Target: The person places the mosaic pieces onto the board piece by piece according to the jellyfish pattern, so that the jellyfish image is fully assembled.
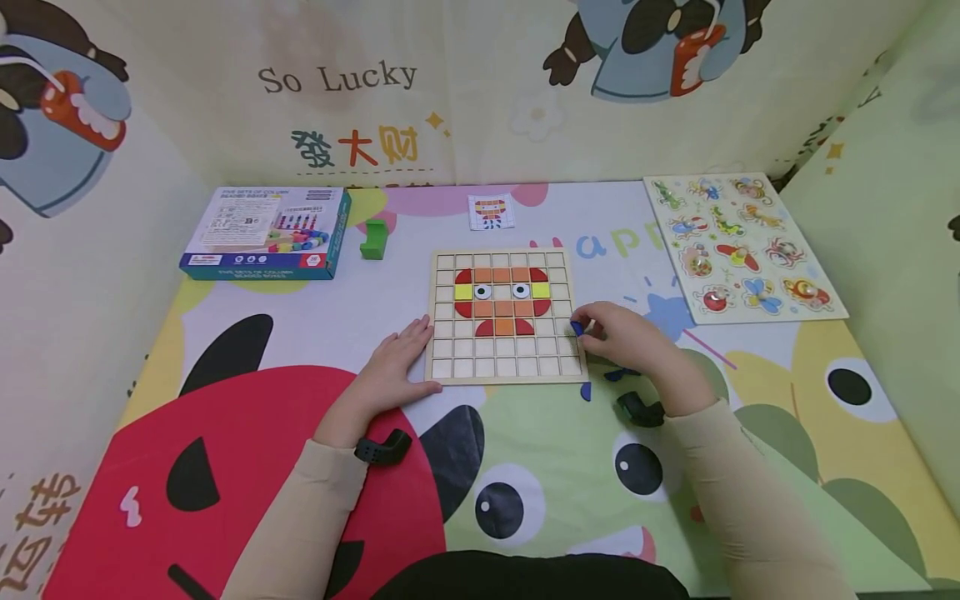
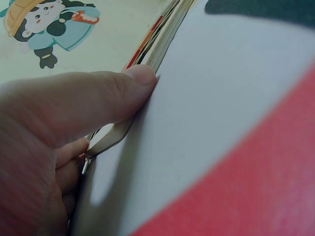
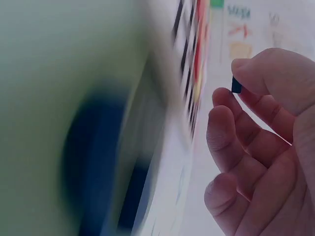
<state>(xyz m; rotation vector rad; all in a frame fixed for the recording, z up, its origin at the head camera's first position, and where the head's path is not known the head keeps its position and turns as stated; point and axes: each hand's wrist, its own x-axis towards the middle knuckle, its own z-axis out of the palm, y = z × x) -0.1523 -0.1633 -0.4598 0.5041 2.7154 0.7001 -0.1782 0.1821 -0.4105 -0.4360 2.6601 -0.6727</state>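
A wooden grid board (image 1: 457, 367) lies mid-table. In its cells sits a pattern of red, orange and yellow pieces (image 1: 503, 307) with two eye tiles (image 1: 521, 291). The left hand (image 1: 393, 367) rests at the board's left side, its thumb along the near left corner; in the left wrist view that thumb (image 2: 113, 93) lies against the board's edge. Just off the board's right edge, the right hand (image 1: 618, 333) pinches a small blue piece (image 1: 577, 328) between thumb and fingers. The right wrist view shows the piece (image 3: 236, 85) as a dark sliver.
More blue pieces (image 1: 621, 374) lie under the right wrist, one (image 1: 586, 391) by the board's near right corner. Behind the board are a pattern card (image 1: 491, 212) and a green block (image 1: 374, 240). A box (image 1: 262, 233) stands back left, a picture puzzle board (image 1: 750, 250) back right.
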